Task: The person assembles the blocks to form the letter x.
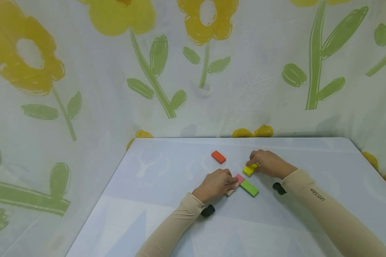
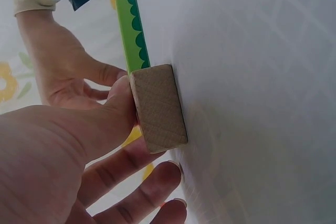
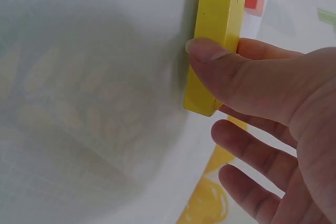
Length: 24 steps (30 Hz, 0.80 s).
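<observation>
My left hand (image 1: 214, 184) pinches a plain wooden block (image 2: 159, 108) between thumb and index finger, its other fingers spread behind. A pink block (image 1: 239, 178) shows by those fingertips, partly covered by them. Touching this group is a green block (image 1: 249, 188), with a dark green scalloped edge in the left wrist view. Up and to the right, my right hand (image 1: 270, 163) holds a yellow block (image 3: 211, 51), its thumb across one face and fingers behind. The yellow block is at the tabletop; whether it touches the surface I cannot tell.
An orange-red block (image 1: 218, 157) lies apart, farther back on the pale printed table (image 1: 167, 200). The table's far edge meets a flower-patterned curtain (image 1: 251, 89). Dark wrist devices (image 1: 208, 211) sit under both sleeves.
</observation>
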Available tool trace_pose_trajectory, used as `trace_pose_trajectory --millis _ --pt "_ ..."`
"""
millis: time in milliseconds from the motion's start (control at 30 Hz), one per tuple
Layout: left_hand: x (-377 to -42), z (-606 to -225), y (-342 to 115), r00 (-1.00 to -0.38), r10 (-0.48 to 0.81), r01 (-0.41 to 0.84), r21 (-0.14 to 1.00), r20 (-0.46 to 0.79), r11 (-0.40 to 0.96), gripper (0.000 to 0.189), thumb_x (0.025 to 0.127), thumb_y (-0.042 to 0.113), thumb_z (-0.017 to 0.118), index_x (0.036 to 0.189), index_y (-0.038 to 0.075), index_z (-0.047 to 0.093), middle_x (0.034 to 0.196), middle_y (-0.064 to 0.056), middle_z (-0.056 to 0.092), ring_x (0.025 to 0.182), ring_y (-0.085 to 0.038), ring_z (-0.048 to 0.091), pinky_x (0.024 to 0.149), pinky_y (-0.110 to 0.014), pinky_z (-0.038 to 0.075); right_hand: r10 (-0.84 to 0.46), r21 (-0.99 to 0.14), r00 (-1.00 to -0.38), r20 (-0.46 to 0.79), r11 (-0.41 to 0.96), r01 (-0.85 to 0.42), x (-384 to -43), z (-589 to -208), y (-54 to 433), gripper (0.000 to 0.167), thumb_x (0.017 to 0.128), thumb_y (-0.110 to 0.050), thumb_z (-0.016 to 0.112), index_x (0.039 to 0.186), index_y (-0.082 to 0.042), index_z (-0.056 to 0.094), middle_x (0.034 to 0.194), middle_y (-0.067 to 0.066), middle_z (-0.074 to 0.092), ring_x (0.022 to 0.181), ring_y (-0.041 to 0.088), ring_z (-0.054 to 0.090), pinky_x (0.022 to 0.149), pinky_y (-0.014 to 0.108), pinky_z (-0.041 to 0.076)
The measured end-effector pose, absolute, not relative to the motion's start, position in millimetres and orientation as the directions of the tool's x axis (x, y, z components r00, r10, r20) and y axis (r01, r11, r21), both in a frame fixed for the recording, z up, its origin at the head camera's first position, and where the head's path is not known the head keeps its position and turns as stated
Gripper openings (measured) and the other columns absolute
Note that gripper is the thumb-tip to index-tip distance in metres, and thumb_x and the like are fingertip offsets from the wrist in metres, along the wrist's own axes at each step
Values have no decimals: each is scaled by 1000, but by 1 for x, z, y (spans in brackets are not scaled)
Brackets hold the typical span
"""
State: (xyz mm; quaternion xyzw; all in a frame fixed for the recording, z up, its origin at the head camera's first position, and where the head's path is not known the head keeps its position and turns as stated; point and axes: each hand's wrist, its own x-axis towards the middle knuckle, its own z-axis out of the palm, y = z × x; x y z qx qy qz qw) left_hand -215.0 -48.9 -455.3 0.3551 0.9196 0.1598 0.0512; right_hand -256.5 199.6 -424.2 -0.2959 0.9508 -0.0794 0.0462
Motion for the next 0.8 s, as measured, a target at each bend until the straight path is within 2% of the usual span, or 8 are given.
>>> trace_pose_trajectory --millis 800 --pt "-216 -454 -48 -739 673 639 331 13 695 33 101 31 69 132 21 72 109 4 72 83 -3 55 60 -13 43 -594 -166 -803 -42 797 -581 -256 -428 191 31 82 -10 86 111 -15 82 107 5 72 95 22 65 87 42 59"
